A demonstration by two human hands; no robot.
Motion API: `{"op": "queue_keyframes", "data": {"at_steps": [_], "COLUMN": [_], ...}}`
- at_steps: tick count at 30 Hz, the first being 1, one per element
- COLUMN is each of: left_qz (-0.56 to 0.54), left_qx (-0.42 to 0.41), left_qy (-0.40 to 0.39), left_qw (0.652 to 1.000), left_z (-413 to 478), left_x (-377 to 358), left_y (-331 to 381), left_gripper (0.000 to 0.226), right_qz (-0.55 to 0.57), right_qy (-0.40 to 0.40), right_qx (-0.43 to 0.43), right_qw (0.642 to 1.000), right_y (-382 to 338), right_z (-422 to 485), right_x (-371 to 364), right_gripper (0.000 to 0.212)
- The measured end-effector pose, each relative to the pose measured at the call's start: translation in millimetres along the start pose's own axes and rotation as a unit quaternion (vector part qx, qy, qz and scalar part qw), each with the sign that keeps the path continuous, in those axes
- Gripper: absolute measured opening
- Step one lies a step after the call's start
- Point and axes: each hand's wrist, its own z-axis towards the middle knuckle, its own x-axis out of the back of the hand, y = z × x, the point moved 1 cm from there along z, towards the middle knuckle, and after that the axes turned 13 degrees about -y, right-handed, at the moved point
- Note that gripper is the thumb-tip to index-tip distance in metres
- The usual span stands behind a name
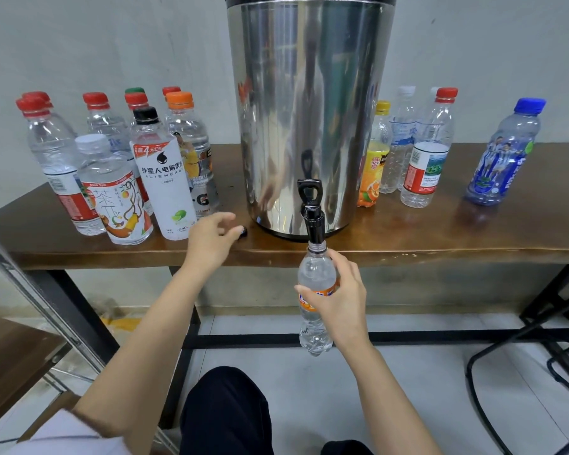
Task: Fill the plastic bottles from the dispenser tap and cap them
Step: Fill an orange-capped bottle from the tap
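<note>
Now right hand (337,300) grips bottle (316,274) under tap (312,218); left hand (211,239) loose at table (440,254) edge.

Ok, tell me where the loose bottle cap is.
Head view, centre-left: the dark cap lies on the table beside the left hand, just left of the dispenser.

white bottle (165,178): "alienerg", "4", "240"; orange-capped bottle (191,139): "g" logo
</note>
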Motion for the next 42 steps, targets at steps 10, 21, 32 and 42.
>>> {"op": "queue_keyframes", "data": {"at_steps": [10,21,32,42], "left_qz": [0.088,-0.178,-0.182,-0.164], "left_qx": [0.009,-0.089,-0.144,-0.172], "left_qy": [-0.004,0.017,-0.089,-0.094], "left_qw": [0.996,0.980,0.969,0.967], "left_z": [27.2,-41.5,-74.3,-77.4], "left_x": [-20.6,-7.3,8.3,16.2], "left_y": [-10.2,24.0,48.1,45.6], "left_gripper": [0.035,0.015,0.025,0.027], "right_qz": [-0.006,0.017,0.025,0.024], "right_qy": [-0.011,-0.044,-0.091,-0.090], "right_qx": [-0.013,0.007,0.051,0.068], "right_qw": [1.000,0.999,0.994,0.993], "right_y": [0.8,-9.8,-44.8,-55.1], "right_z": [-3.5,-16.4,-17.7,-17.7], "right_x": [0.0,-14.1,-27.2,-31.8], "right_gripper": [0.075,0.072,0.073,0.074]}}
